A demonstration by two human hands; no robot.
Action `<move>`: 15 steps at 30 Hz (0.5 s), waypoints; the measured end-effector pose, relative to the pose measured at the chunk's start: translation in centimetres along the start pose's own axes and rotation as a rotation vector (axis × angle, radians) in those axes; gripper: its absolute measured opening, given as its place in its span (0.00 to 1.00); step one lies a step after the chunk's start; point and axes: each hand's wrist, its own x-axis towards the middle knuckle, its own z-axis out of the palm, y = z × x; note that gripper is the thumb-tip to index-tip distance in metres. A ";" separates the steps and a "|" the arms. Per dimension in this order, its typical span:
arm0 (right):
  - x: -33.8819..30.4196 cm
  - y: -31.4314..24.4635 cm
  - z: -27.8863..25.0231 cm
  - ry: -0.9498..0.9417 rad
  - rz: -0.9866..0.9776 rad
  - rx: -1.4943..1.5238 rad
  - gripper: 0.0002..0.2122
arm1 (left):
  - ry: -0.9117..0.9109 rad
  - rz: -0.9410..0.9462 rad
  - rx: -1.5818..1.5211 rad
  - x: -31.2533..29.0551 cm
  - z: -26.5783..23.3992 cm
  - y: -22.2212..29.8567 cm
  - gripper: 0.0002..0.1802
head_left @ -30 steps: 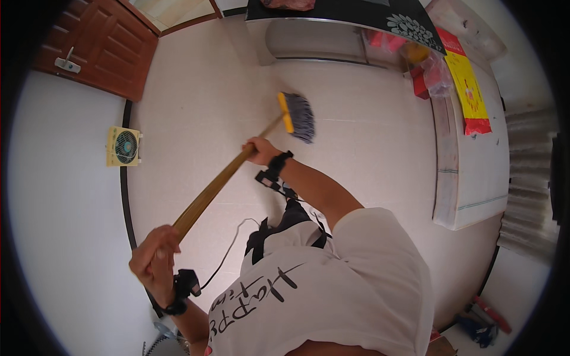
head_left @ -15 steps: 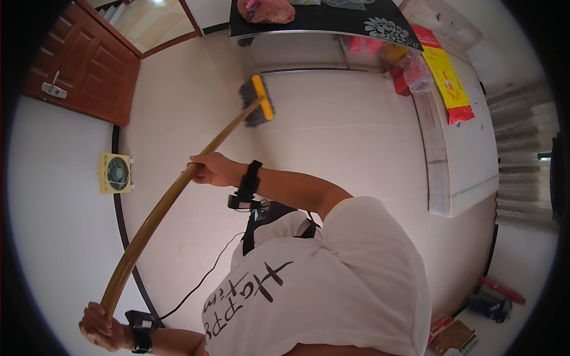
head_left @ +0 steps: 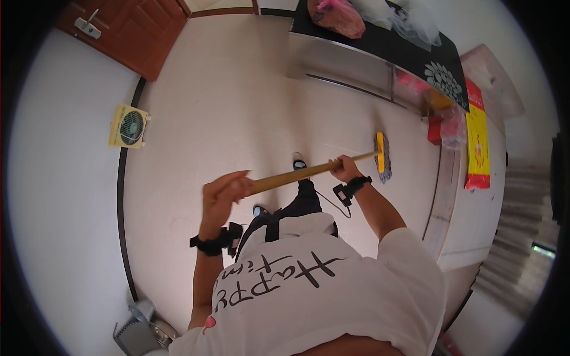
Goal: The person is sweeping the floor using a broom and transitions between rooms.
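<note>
As we stand on a pale floor (head_left: 208,118), both our hands are on one long-handled mop (head_left: 291,178), its brown pole crossing in front of us from left to right. Our left hand (head_left: 222,196) is at the near end of the pole, fingers curled about it, one of them lying straighter along the top. Our right hand (head_left: 344,169) grips farther down, fingers closed around the shaft. Out to our right, the yellow mop head (head_left: 380,151) with its grey strands (head_left: 387,169) is at the floor, though how firmly it presses there we cannot tell. Black straps (head_left: 208,246) with small devices circle both our wrists, and our two shoes (head_left: 300,163) show below the pole.

Ahead of us, a black-topped counter (head_left: 392,53) carries a pink bag (head_left: 337,18) and clear plastic bags (head_left: 418,29). Near its right end, a yellow and red package (head_left: 477,139) lies on a low, pale block, close to a small red box (head_left: 435,130). Across the room to our left are a cream-coloured fan (head_left: 130,127) beside the white wall (head_left: 65,178) and a brown door (head_left: 133,32).
</note>
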 end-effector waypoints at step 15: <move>4.9 6.8 24.2 -0.365 0.538 -0.216 0.04 | 0.086 0.404 0.468 7.1 0.7 14.4 0.12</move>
